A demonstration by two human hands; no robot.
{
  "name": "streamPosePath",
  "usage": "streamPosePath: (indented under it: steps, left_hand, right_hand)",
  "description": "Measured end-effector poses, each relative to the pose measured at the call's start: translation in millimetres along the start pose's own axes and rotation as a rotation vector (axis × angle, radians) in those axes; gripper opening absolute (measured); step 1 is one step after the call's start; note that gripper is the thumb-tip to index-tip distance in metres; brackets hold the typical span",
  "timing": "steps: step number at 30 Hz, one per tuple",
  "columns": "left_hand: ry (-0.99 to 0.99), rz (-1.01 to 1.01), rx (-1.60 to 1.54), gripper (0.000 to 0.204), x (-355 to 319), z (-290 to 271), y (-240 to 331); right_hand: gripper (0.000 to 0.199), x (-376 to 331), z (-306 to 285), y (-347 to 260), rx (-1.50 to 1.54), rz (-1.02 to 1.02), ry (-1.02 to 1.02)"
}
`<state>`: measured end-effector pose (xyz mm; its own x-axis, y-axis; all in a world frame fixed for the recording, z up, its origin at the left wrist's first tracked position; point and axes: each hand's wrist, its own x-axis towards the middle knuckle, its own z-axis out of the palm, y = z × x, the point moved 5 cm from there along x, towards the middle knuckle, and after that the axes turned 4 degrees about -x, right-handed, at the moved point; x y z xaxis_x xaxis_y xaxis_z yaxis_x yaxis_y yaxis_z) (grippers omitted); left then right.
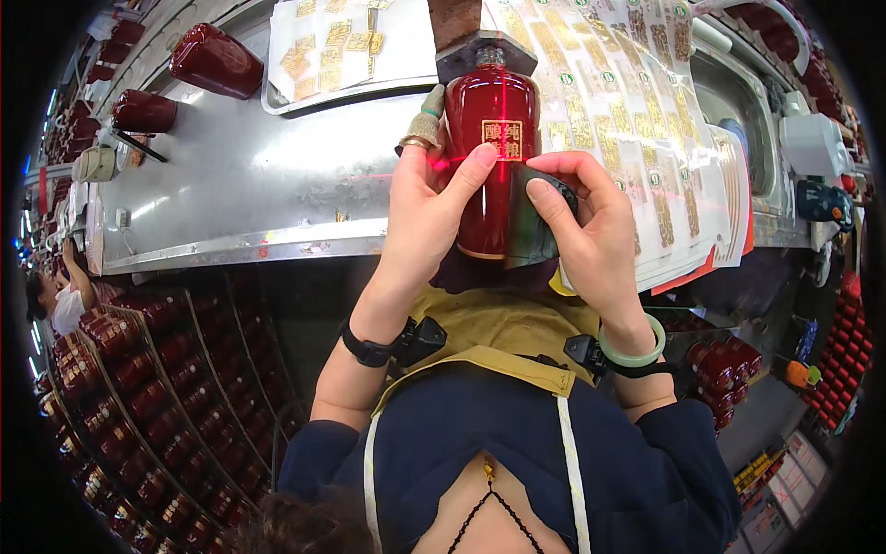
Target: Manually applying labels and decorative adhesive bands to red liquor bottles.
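Observation:
A glossy dark red bottle point(475, 194) lies in front of me, its neck pointing away into a dark angular holder point(484, 60). A square gold label point(503, 140) sits on its upper side, and red laser lines cross there. My left hand point(425, 189) grips the bottle's left side, thumb on top beside the label; one finger wears a fabric finger cover point(425, 120). In my right hand point(591, 217), a dark, greenish flat piece point(540, 217) is pinched between thumb and fingers and rests against the bottle's right side. Its exact kind is unclear.
Sheets of gold stickers point(604, 102) cover the bench on the right; a white tray point(277, 100) with more gold pieces stands at the back left. Two red bottles point(217, 60) are farther left. Racks of red bottles point(148, 397) fill the lower left, near another person point(69, 300).

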<state>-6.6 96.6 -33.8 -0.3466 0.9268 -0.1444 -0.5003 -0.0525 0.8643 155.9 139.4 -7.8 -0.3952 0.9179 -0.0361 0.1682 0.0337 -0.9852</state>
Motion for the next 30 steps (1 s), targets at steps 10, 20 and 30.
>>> streamPosePath:
  steps: [10, 20, 30]
  left_hand:
    - [-0.022, -0.001, -0.022, 0.062, 1.0, 0.7, 0.1]
    - [-0.030, -0.001, -0.017, 0.063, 0.6, 1.9, -0.7]
    - [0.030, -0.047, -0.047, 0.063, 8.9, -20.4, 3.1]
  right_hand:
    - [0.017, -0.2, 2.1, 2.3, -0.100, -0.059, 0.062]
    - [0.013, -1.5, 2.7, -3.8, -0.262, -0.200, 0.127]
    - [0.016, 30.3, -36.9, -5.2, 0.124, -0.029, 0.177]
